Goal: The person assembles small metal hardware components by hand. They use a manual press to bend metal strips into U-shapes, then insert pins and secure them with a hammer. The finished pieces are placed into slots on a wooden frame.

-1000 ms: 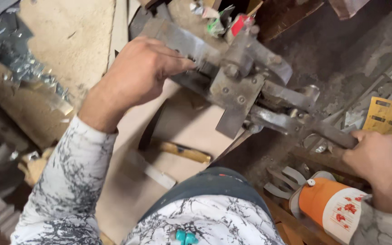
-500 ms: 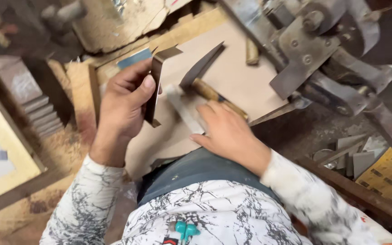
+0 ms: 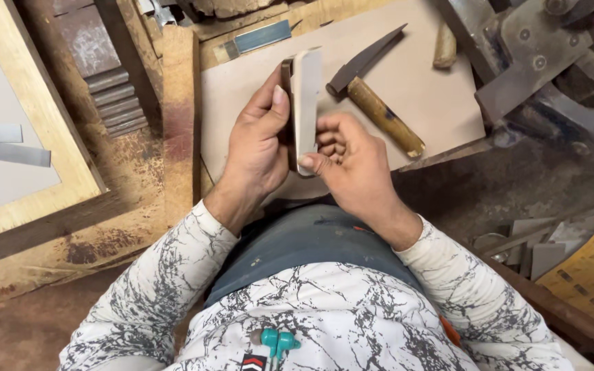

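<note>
While both hands grip it, the strip's lower end stays hidden.

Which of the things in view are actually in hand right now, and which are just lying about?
In hand:
- pale flat board strip, held upright by left hand and right hand
- dark thin piece pressed behind it

Lying about:
- wooden-handled hammer on the beige board
- grey metal press
- yellow card
- stacked grey strips
</note>
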